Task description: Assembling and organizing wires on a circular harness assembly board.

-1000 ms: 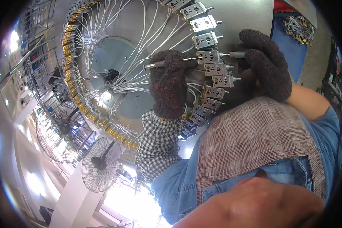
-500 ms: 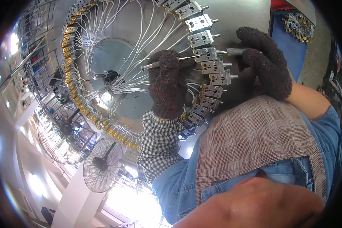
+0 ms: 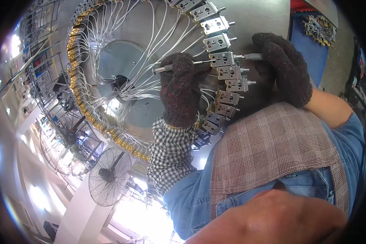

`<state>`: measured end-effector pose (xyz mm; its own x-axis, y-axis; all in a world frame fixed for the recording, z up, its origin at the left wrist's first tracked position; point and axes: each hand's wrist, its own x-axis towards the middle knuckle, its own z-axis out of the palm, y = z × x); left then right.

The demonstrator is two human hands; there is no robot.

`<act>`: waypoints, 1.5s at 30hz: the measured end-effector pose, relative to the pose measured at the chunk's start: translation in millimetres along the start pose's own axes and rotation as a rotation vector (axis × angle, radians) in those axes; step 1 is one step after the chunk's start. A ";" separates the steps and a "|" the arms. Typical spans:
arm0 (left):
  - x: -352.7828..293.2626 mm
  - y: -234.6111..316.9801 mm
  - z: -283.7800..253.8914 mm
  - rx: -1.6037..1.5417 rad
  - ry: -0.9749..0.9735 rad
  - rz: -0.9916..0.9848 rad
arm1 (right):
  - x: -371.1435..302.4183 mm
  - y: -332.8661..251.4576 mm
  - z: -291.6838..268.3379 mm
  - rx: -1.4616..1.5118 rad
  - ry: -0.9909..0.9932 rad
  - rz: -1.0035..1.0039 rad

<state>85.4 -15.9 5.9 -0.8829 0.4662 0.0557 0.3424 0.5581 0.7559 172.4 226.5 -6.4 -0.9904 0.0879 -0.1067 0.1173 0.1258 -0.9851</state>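
Note:
My left hand (image 3: pixel 179 87), in a dark knitted glove, is closed around a slim metal tool (image 3: pixel 162 69) with a thin shaft. The shaft's tip touches the inner side of a small silver metal switch body (image 3: pixel 222 59) with round holes. Across from it, my right hand (image 3: pixel 286 67), in a matching glove, is closed at the end of a grey cylindrical piece (image 3: pixel 253 56). That cylinder lines up with the stub shaft on the body's outer side. The right fingertips' exact hold is hidden by the glove.
Similar silver bodies (image 3: pixel 214 25) and brass-coloured parts (image 3: pixel 74 65) form a ring on a round metal table (image 3: pixel 256 16). White wires (image 3: pixel 150 96) run from them to the centre. Wired parts (image 3: pixel 319 29) lie on a blue surface at right. A fan (image 3: pixel 107 175) stands lower left.
The nearby silver bodies have shifted slightly to the right. My left hand and its tool moved slightly with them. My right hand's fingers have drawn closer together around the grey cylinder's end.

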 end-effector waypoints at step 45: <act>12.3 -6.6 20.9 -0.526 0.171 -0.278 | 23.0 0.5 1.8 0.463 0.074 0.358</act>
<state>79.0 0.5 -12.1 -0.9702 0.2114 -0.1186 -0.0736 0.2090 0.9751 149.5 226.8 -9.6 -0.8851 0.1165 -0.4506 0.3829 -0.3679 -0.8474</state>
